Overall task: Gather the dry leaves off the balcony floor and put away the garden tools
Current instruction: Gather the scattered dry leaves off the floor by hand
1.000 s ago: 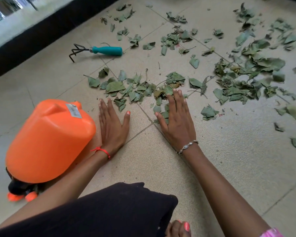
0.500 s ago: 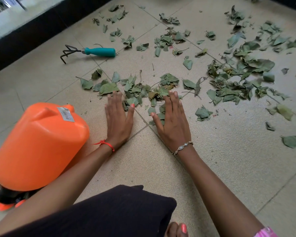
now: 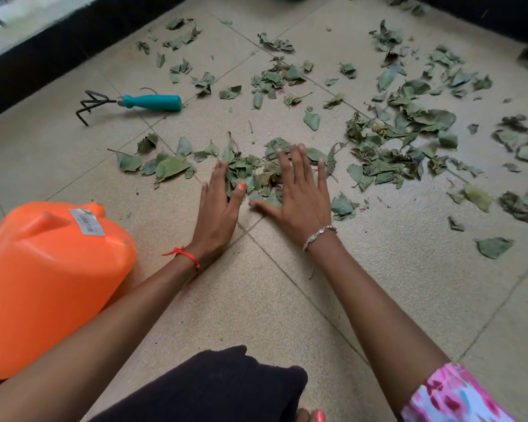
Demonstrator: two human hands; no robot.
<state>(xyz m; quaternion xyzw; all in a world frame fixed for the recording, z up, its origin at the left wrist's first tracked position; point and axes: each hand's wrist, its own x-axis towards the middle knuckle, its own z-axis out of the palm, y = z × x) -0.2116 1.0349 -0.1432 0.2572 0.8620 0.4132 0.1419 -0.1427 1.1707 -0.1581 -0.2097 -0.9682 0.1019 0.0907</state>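
Observation:
Dry green leaves lie scattered over the beige tiled floor, thickest at the right (image 3: 406, 141). A small pile of leaves (image 3: 256, 173) sits between my two hands. My left hand (image 3: 218, 208) lies flat with straight fingers, its inner edge against the pile. My right hand (image 3: 299, 193) is spread flat on top of the pile's right side. A hand rake with a teal handle (image 3: 151, 102) and dark metal prongs lies on the floor at the upper left, apart from both hands.
An orange plastic watering can (image 3: 52, 284) stands at the left, close to my left forearm. A dark wall base (image 3: 43, 53) runs along the upper left. My dark-clothed knee (image 3: 211, 388) is at the bottom centre. Bare tiles lie in front of my knee.
Both hands have slid forward and closer together, pushing the leaves between them into a tighter pile. The view has shifted slightly.

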